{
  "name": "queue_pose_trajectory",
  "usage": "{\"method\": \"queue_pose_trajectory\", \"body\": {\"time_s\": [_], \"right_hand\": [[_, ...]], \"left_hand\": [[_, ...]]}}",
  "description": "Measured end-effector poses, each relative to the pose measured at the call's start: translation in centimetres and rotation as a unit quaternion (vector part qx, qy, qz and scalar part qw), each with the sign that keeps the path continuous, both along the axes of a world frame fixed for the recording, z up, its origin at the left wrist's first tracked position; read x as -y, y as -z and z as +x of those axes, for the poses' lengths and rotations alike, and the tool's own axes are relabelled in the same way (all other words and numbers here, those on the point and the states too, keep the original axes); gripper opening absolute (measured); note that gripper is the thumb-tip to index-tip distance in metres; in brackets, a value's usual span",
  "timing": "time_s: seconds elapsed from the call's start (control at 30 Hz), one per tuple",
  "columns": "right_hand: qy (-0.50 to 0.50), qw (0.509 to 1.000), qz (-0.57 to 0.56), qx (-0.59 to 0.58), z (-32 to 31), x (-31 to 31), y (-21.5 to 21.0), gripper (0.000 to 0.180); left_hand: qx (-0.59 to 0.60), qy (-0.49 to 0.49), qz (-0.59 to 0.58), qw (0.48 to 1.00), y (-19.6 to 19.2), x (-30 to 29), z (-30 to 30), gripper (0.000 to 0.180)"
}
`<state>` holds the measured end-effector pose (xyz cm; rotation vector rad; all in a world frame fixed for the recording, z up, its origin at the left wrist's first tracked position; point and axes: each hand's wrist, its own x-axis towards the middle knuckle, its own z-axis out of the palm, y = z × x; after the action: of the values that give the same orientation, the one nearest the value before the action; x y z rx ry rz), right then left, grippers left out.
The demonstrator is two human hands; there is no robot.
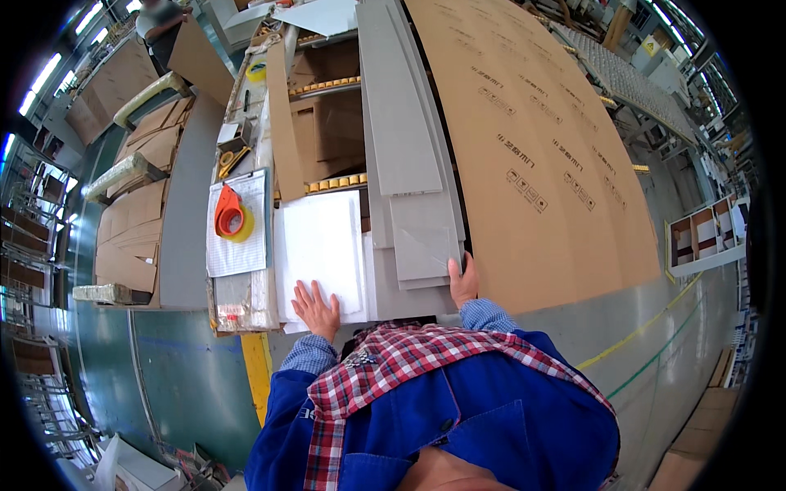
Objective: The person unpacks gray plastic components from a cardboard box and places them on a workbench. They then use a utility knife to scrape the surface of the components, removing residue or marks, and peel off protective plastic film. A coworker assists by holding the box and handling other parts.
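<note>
My left hand (317,309) lies flat, fingers spread, on the lower edge of a stack of white sheets (319,245). To the right, long flat grey panels (401,114) of differing lengths lie stacked, their near ends toward me. My right hand (463,280) grips the near right corner of these panels, thumb on top and fingers at the side edge. A small clear film piece (423,252) seems to lie on the panels' near end. Left of the white sheets, a red tape dispenser (229,206) with yellowish tape rests on a printed paper sheet (214,254).
A large printed cardboard sheet (524,164) spreads to the right of the panels. Yellow roller strips (336,183) show beneath the work. Yellow-handled scissors (232,162) lie on the left ledge. Flattened cardboard (131,221) fills a cart at left. Another person (160,24) stands far left.
</note>
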<state>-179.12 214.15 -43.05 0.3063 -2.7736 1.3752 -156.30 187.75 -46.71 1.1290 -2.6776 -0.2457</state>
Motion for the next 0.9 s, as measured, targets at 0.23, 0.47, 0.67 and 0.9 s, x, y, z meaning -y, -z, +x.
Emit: {"method": "queue_pose_trajectory", "body": {"time_s": [0.23,0.47,0.67,0.9], "right_hand": [[0.000,1.000,-0.008,-0.012,-0.1,-0.1,0.6,0.066],[0.004,1.000,-0.002,0.009,0.4,0.7,1.0,0.064],[0.007,0.999,-0.004,0.035,0.8,1.4,0.5,0.063],[0.002,1.000,-0.008,0.024,1.1,1.8,0.1,0.057]], "left_hand": [[0.010,0.003,0.001,1.000,0.4,0.0,-0.4,0.064],[0.025,-0.004,0.005,1.000,1.0,0.3,-0.1,0.064],[0.040,-0.007,0.035,0.999,1.1,0.5,-0.2,0.065],[0.048,-0.013,0.033,0.998,0.9,0.4,-0.3,0.065]]}}
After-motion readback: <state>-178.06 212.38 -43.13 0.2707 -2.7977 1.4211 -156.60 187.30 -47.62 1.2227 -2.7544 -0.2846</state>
